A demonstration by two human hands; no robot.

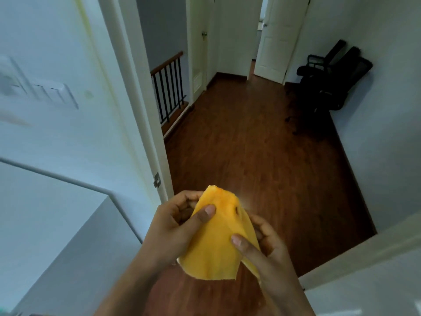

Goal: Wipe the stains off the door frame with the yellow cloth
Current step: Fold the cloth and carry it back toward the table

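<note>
The yellow cloth [216, 242] is held in front of me, low in the middle of the head view, folded into a cone-like shape with its tip up. My left hand [175, 226] pinches its upper left side with the thumb on top. My right hand [262, 247] grips its right edge, thumb pressed on the front. The white door frame [145, 106] runs up the left side, just left of and beyond my hands. A faint yellowish streak [95, 55] runs down the wall next to the frame. A metal strike plate [156, 179] sits on the frame near my left hand.
A light switch panel [54, 93] is on the left wall. Through the doorway lies a dark wood floor [262, 156], a stair railing [169, 87] at the left, black office chairs [328, 78] at the right wall, and white doors [278, 37] at the back.
</note>
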